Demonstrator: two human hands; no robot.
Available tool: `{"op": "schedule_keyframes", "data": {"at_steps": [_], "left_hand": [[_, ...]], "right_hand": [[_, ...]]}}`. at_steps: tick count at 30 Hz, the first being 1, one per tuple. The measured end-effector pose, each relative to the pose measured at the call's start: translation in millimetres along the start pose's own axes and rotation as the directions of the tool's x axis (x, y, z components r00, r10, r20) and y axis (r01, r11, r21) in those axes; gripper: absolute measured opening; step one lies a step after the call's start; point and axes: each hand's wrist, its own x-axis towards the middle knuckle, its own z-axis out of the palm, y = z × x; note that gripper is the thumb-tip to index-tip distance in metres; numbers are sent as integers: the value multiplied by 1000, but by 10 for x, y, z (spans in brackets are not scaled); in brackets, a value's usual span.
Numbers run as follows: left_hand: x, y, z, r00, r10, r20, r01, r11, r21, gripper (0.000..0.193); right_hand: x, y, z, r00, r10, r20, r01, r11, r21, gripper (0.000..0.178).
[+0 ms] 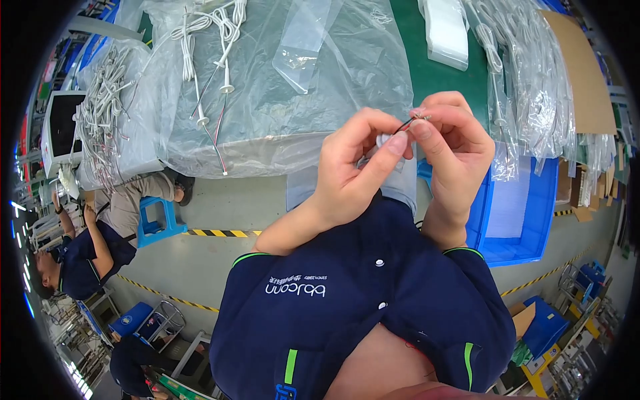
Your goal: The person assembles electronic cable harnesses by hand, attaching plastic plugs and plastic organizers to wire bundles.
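My left hand (353,163) and my right hand (457,150) are raised close together in front of my chest, over the near edge of the workbench. Between the fingertips runs a thin dark wire (404,125) of a cable. My left thumb and forefinger pinch it, with a whitish cable part partly hidden under them. The fingers of my right hand close on the wire's small end, where a tiny metallic bit shows. Two white coiled cables (228,27) with flared ends and thin coloured wires lie on transparent plastic sheeting (267,113) to the left.
A flat plastic bag (300,50) lies mid-bench, with stacked bags (445,40) farther right. Bagged cables (533,87) hang at the right above a blue bin (517,247). Loose cables (103,107) heap at the left. A co-worker (87,257) sits near a blue stool (157,220).
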Motion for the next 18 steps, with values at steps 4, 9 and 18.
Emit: {"op": "schedule_keyframes", "data": {"at_steps": [4, 9, 18], "left_hand": [[45, -40, 22, 999, 35, 35, -34, 999, -5, 12], [96, -69, 12, 1000, 7, 21, -5, 993, -120, 13], [185, -81, 3, 998, -52, 40, 56, 993, -108, 14]], "right_hand": [[36, -30, -32, 993, 116, -30, -114, 992, 59, 10], [47, -20, -70, 989, 143, -45, -143, 990, 12, 10], [75, 32, -105, 994, 93, -56, -99, 990, -103, 17]]}}
